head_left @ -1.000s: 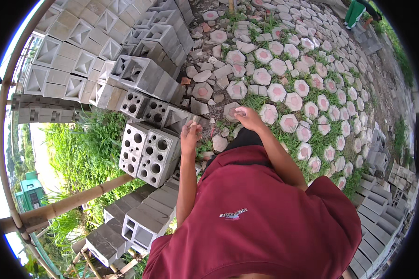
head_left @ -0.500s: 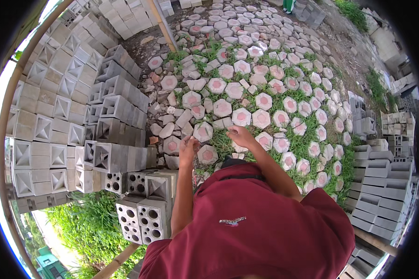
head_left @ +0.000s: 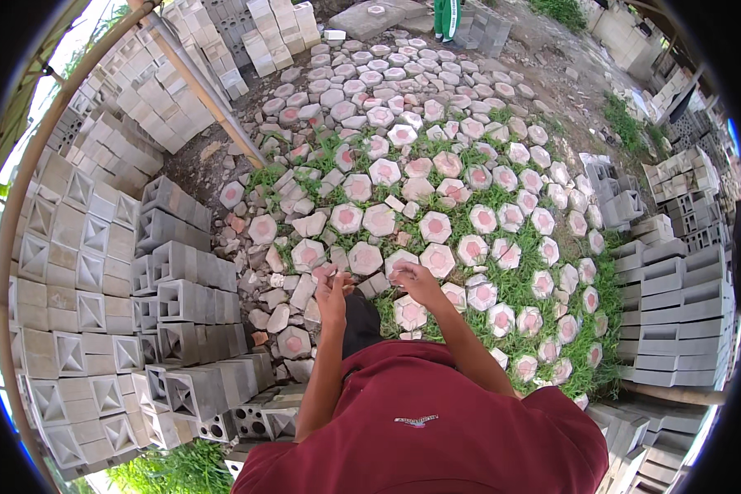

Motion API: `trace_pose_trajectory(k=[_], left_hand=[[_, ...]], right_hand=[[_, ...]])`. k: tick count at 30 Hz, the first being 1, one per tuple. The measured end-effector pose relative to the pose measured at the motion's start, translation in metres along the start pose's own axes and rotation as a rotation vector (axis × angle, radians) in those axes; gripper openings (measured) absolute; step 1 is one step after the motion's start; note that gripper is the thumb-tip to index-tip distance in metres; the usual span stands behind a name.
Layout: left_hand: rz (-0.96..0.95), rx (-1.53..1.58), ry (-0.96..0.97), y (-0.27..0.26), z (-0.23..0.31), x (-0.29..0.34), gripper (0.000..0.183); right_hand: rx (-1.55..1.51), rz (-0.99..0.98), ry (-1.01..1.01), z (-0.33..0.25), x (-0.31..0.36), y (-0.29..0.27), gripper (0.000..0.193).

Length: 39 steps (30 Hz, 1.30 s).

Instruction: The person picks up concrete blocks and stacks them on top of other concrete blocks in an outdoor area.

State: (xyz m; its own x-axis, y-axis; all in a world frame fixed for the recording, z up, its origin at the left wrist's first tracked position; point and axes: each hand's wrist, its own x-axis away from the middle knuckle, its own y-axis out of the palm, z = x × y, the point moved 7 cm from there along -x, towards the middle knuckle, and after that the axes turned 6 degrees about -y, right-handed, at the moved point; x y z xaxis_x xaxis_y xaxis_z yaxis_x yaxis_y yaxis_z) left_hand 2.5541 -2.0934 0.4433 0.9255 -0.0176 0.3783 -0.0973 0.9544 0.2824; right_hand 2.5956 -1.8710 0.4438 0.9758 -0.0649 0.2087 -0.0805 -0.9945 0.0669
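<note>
A yard of hexagonal pavers (head_left: 436,226) set in grass spreads ahead of both hands; stacked grey blocks (head_left: 181,280) stand to the left. Left hand (head_left: 333,290) and right hand (head_left: 417,280) hover apart, fingers loosely curled, apparently empty. Picking a sound paver seems wise.

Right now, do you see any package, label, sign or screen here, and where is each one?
No package, sign or screen shows.
Small emblem: on the chest of the dark red shirt, a thin pale patch, too small to make out.
Both hands, left hand and right hand, carry nothing printed.
</note>
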Motion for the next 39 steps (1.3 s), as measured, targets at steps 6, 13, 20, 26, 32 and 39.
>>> trace_pose_trajectory(k=[6,13,20,26,32,39], left_hand=[[-0.165,-0.04,-0.09,0.055,0.004,-0.104,0.033],[-0.36,-0.203,-0.044,0.123,0.096,-0.267,0.029],[-0.316,-0.275,-0.004,0.142,0.165,-0.383,0.026],[-0.225,-0.205,-0.106,0.158,0.15,-0.446,0.028],[-0.222,-0.227,-0.178,0.22,0.144,-0.547,0.029],[-0.237,-0.289,0.012,0.336,0.194,-0.729,0.029]], right_hand=[[-0.01,0.095,0.098,-0.002,-0.085,-0.027,0.036],[-0.122,0.226,0.097,-0.06,-0.228,-0.056,0.033],[-0.128,0.311,0.08,-0.103,-0.308,-0.072,0.035],[-0.171,0.278,0.168,-0.096,-0.397,-0.087,0.032],[-0.126,0.209,0.107,-0.119,-0.547,-0.126,0.027],[0.017,0.124,-0.051,-0.176,-0.755,-0.216,0.031]])
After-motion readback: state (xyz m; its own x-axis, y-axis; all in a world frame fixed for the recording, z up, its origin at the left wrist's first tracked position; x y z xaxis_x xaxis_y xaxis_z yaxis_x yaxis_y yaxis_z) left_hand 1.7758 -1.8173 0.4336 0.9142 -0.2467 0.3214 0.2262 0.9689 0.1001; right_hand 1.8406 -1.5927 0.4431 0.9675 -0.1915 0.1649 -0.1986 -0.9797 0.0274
